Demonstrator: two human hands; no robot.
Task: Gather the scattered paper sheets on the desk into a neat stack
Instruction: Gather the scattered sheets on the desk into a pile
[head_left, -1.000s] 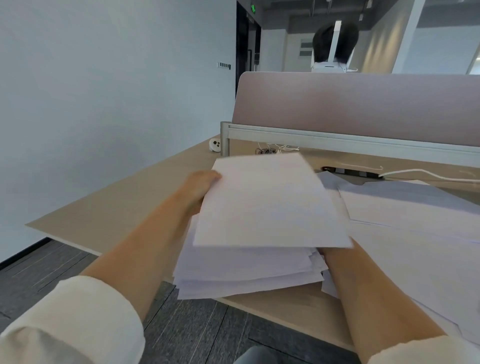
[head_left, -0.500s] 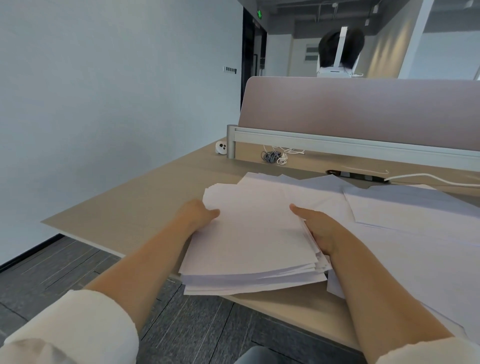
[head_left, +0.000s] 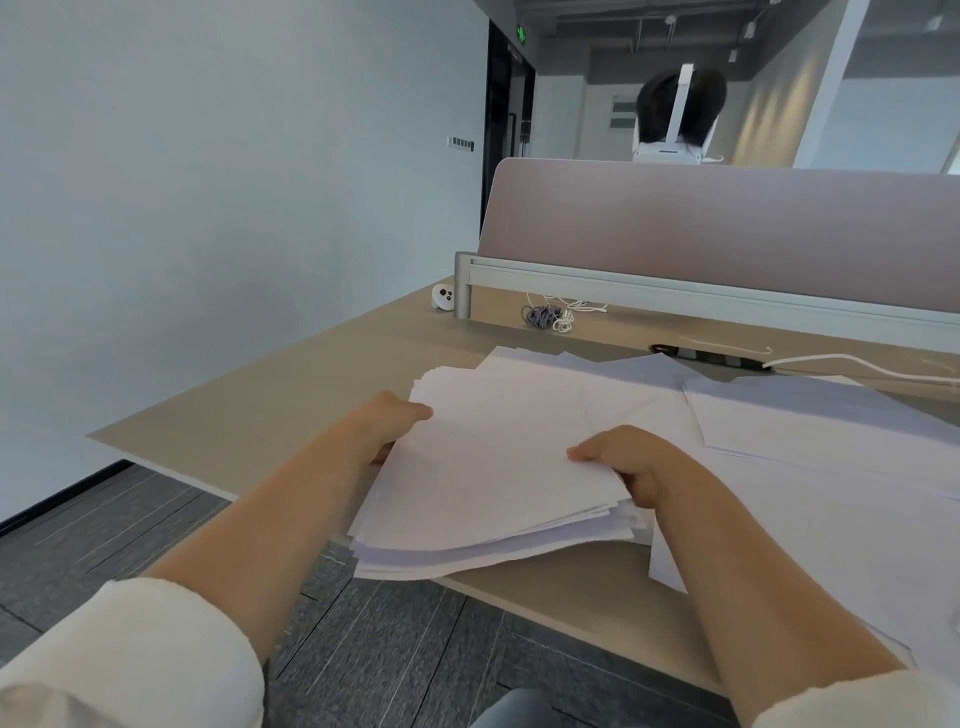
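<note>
Office bay: pale wall at left, wood-grain desk (head_left: 291, 395) backed by a mauve divider screen (head_left: 727, 218).

Left hand (head_left: 387, 423) grips the left edge of the paper stack (head_left: 488, 467), thumb laid on the top sheet, fingers out of sight beneath. The stack lies between the two holds. Its near edge overhangs the desk rim, and its corners are fanned, not squared. Right hand (head_left: 631, 462) pinches the stack's right edge, thumb on top, fingers curled down the side.

Change noted: a second ago one sheet was held raised over the pile, hiding the right hand. That sheet now lies flat on top, and the right hand shows at the edge.

Judgement: that sheet counts as gathered, and both hands are placed to square or lift the pile.

Outstanding: loose sheets (head_left: 810, 415) are spread on the desk to the right of the right hand's hold and beyond it, so the task is only partly complete.
</note>
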